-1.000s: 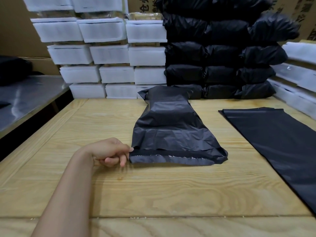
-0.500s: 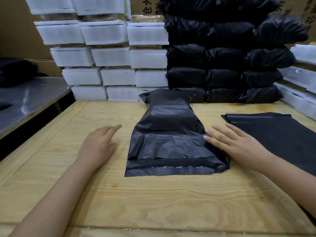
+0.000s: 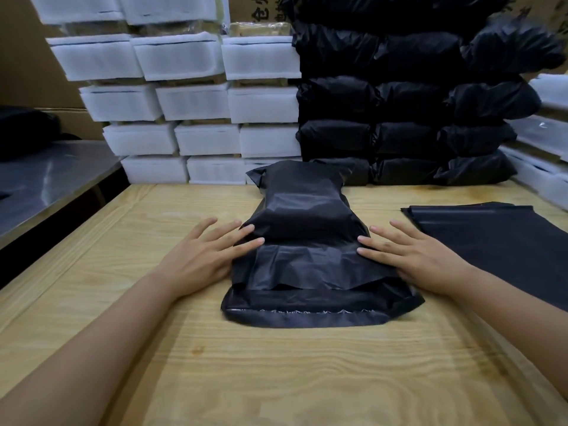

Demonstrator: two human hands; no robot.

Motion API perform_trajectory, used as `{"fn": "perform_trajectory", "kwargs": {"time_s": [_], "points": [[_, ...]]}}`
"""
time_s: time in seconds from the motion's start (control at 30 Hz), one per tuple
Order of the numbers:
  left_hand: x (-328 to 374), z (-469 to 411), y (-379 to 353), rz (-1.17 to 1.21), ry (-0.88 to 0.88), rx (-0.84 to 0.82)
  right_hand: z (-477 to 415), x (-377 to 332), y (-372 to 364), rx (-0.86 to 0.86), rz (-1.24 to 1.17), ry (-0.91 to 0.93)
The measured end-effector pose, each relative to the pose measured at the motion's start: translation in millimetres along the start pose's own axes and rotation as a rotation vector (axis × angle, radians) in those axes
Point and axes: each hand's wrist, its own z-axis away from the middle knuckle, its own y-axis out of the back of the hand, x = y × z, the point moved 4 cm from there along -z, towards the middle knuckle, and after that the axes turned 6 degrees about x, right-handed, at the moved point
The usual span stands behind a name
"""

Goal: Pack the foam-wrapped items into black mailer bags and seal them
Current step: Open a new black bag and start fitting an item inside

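Filled mailer bag flanked by both hands on the desk.
The left hand [image 3: 204,256] and right hand [image 3: 415,256] are laid flat, fingers straight, against the sides of the black mailer bag [image 3: 304,241] at mid-desk [image 3: 276,379]; flat empty bags [image 3: 498,241] are stacked just to the right.

Soft, even light from above on pale wooden desk [image 3: 276,373]; faint shadows beside forearms [image 3: 101,348]. Glare streaks grey steel side desk [image 3: 46,182], left. Wide-angle bowing at edges; white foam-wrapped blocks [image 3: 92,13] blur top left.

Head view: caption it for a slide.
Left hand and right hand flank the filled mailer bag on a wooden table.
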Motion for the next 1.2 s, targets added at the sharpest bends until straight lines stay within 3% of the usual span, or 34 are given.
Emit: {"fn": "perform_trajectory", "kwargs": {"time_s": [0.1,0.27,0.37,0.57,0.67,0.83,1.0,1.2], "points": [[5,-3,1,0.16,0.083,-0.002,-3,-2,9,0.065,-0.155,-0.102],[6,4,-3,0.821,0.468,0.063,4,-3,26,0.209,-0.662,-0.547],[7,4,4,1.108,0.74,0.244,11,-11,36,0.387,-0.915,-0.793],[30,-7,12,1.239,1.012,0.495,11,-24,16,0.739,-1.157,-1.256],[37,-14,13,1.316,1.097,0.56,0,-32,20,0.833,-1.165,-1.304],[36,-14,18,1.168,1.199,0.695,-5,-30,37,0.929,-1.061,-1.343],[35,-18,12,1.101,1.378,0.716,-12,-28,29,0.864,-0.987,-1.507],[29,-26,-11,1.208,1.63,0.564,-20,-17,5,0.624,-1.08,-1.727]]}}
